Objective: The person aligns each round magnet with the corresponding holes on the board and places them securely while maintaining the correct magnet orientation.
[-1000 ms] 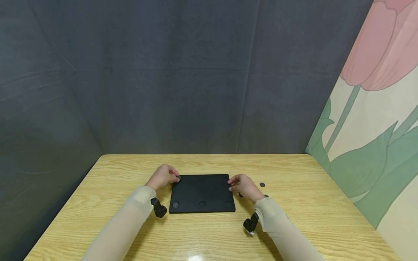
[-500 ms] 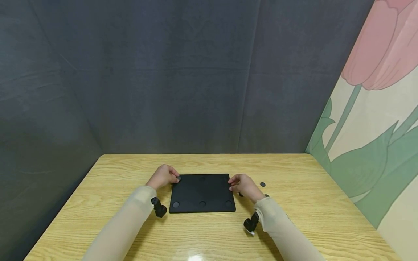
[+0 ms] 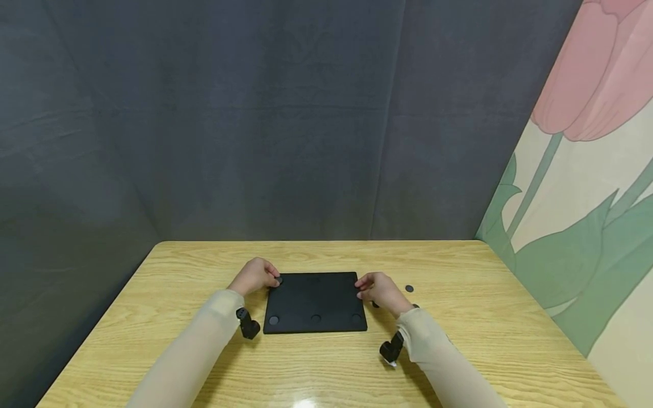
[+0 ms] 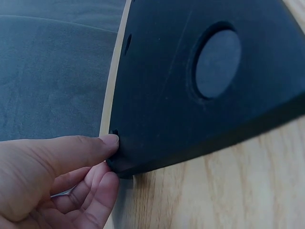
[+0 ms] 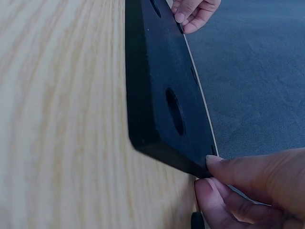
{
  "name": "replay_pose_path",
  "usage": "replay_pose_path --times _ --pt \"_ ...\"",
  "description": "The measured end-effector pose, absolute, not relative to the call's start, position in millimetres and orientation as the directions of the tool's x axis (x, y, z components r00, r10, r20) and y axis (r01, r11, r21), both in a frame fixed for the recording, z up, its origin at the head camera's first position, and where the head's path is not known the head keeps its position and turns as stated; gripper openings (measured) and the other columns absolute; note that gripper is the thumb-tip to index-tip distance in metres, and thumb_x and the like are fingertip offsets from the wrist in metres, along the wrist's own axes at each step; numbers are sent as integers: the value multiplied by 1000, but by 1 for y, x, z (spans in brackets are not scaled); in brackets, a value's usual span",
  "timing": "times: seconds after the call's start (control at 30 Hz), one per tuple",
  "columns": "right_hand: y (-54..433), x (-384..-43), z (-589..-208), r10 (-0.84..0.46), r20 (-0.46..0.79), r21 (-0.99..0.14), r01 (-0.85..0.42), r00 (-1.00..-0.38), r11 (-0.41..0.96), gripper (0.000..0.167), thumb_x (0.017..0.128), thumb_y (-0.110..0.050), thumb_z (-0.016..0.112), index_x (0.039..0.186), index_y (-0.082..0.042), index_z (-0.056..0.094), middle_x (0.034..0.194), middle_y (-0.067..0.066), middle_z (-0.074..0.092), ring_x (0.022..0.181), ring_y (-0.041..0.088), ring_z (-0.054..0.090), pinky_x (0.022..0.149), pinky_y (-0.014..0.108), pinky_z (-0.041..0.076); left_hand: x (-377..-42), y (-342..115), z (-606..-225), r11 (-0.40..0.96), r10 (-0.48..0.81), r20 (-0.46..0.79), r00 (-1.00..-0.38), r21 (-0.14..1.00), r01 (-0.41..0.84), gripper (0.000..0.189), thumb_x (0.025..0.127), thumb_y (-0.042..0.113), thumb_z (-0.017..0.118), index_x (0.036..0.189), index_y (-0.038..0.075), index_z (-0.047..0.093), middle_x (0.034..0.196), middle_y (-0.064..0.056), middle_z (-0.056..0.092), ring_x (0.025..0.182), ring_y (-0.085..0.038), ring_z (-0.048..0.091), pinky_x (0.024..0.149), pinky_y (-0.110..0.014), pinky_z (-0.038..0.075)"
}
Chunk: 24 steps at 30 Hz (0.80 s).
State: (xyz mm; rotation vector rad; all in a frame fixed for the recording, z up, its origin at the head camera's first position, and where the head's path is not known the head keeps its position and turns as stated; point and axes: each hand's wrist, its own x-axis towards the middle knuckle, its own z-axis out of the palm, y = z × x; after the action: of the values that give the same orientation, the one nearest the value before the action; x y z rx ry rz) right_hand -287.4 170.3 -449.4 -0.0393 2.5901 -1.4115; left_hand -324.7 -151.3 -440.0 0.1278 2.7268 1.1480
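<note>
A flat black board (image 3: 316, 303) with round recesses lies on the table in front of me. A grey disc (image 3: 274, 321) fills its near-left recess. In the near-right corner, the recess (image 5: 175, 112) is bare. My left hand (image 3: 255, 276) pinches the far-left corner, thumb on top and fingers at the side. Just by those fingertips a small grey disc (image 3: 279, 280) shows in the head view; the thumb hides that spot in the left wrist view. At the far-right corner my right hand (image 3: 381, 292) pinches the board likewise, its thumb (image 5: 224, 164) over the edge.
On the wooden table (image 3: 454, 340), a loose dark disc (image 3: 410, 288) lies right of my right hand. A dark object (image 3: 375, 305), partly hidden, sits under that hand. A grey curtain (image 3: 270, 124) hangs behind, and a flower-patterned cloth (image 3: 576, 226) on the right.
</note>
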Motion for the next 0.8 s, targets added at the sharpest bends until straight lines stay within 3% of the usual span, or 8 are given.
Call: replay_pose_path --times 0.8 --pt "170 -288 -451 -99 -159 -831 79 -982 551 20 83 7 68 102 1 65 93 12 61 77 18 61 68 30 53 -323 -150 -437 689 147 -146 -978 724 -5 12 80 5 76 91 4 72 86 -6 66 70 -17 55 62 -28 45"
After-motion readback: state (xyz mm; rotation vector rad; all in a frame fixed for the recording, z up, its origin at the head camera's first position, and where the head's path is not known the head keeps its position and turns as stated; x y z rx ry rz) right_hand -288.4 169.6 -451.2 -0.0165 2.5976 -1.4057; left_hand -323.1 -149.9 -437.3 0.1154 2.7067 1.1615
